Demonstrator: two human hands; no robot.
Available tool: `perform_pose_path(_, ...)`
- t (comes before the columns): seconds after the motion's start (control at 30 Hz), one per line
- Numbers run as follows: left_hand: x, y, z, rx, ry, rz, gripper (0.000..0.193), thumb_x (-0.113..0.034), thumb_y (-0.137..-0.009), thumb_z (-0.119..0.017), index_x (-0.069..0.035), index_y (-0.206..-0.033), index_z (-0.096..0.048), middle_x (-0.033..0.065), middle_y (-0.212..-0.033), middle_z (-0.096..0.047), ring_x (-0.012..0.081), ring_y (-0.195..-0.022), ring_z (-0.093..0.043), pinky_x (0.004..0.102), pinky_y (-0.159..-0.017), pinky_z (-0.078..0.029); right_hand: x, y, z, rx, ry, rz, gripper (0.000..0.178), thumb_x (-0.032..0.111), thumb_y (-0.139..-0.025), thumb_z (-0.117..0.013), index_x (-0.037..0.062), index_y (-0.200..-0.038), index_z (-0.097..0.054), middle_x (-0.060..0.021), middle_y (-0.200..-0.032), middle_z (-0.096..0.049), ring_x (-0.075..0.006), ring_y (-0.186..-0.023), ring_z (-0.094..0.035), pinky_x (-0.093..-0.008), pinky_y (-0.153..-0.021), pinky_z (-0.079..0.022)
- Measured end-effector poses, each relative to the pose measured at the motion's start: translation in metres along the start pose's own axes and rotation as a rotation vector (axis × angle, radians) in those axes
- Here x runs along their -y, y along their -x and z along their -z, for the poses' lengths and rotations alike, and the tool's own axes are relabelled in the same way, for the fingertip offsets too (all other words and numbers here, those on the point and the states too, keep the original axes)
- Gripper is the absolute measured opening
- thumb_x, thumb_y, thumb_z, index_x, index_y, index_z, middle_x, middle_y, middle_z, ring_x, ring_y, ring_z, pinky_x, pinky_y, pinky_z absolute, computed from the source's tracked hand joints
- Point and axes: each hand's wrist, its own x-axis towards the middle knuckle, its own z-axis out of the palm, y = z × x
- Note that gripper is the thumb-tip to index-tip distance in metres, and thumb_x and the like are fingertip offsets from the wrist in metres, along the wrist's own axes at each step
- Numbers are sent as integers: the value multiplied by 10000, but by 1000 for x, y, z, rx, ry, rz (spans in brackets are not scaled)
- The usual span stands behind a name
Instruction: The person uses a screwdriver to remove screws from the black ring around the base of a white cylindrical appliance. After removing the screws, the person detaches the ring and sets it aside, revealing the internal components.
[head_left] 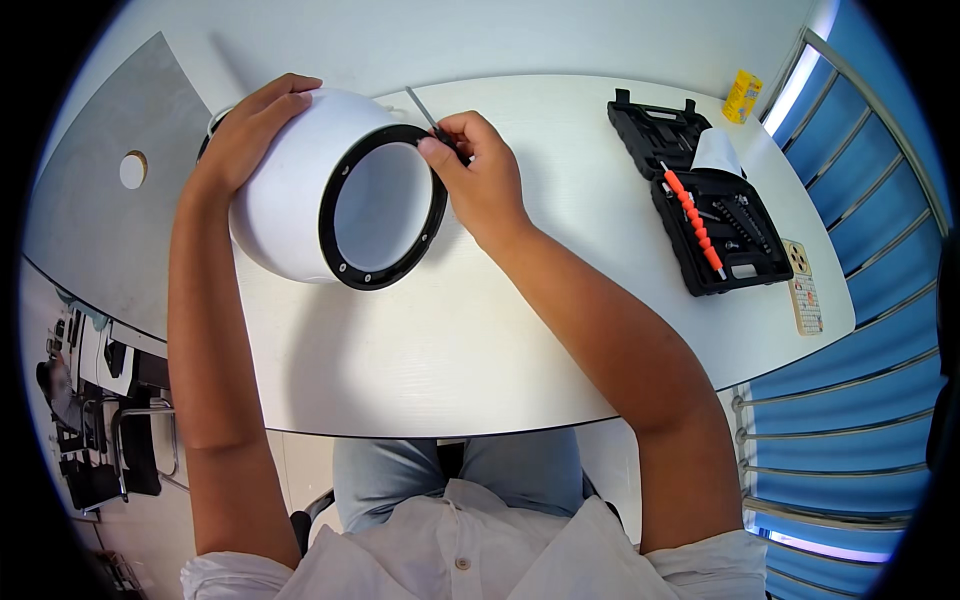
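A white, rounded hollow shell (285, 195) with a wide opening rests tilted on the table, its mouth turned toward the right and me. Around that mouth runs a black ring (385, 277) with several small screws in it. My left hand (258, 128) is wrapped over the shell's upper left side, gripping it. In my right hand (482, 178) is a screwdriver (424, 107), pinched by its dark handle, its metal shaft pointing up and away to the left. The right fingertips are at the ring's upper right edge; whether they touch it I cannot tell.
An open black tool case (735, 283) lies to the right, with an orange flexible shaft (692, 218) across it and a white sheet (717, 152) on it. Beyond are a small yellow box (741, 97), a patterned phone (805, 300) and metal railings (870, 418). A grey table (110, 240) adjoins at left.
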Motion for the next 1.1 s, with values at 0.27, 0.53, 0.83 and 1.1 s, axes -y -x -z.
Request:
perform_pose_path(0.27,-1,1,1,-6,-22,-9,459,-360,-865,-458,-131,-1237,-598,148,-1079,-646,222,-897,-620,315,-854,-462,10,-13,14,202,-33,-92,167,176,-878,-671,48,-949,-592,-23,-848,-600,-122,-741,-543,-278,-703,-465)
perform_pose_path(0.53,-6,3,1,-1,-27,9,461,-366,-861,-467,-141,-1240,-600,135,-1091,-649,218,-917,-618,309,-871,-458,10,-8,8,103,84,-24,163,169,-881,-666,50,-959,-586,-28,-857,-596,-123,-769,-547,-279,-726,-462)
perform_pose_path(0.83,-2,1,0,-17,-28,-13,481,-385,-847,-454,-151,-1242,-599,153,-1036,-665,236,-853,-622,338,-842,-457,4,-10,9,126,-140,-195,196,187,-892,-666,45,-1013,-606,-21,-869,-612,-113,-795,-552,-275,-734,-458)
perform_pose_path(1.1,-2,0,3,9,-30,7,443,-387,-871,-474,-151,-1217,-617,121,-1079,-655,210,-927,-617,309,-876,-456,5,-9,10,118,-146,-220,206,191,-896,-663,41,-1027,-608,-29,-869,-616,-112,-802,-556,-272,-737,-462)
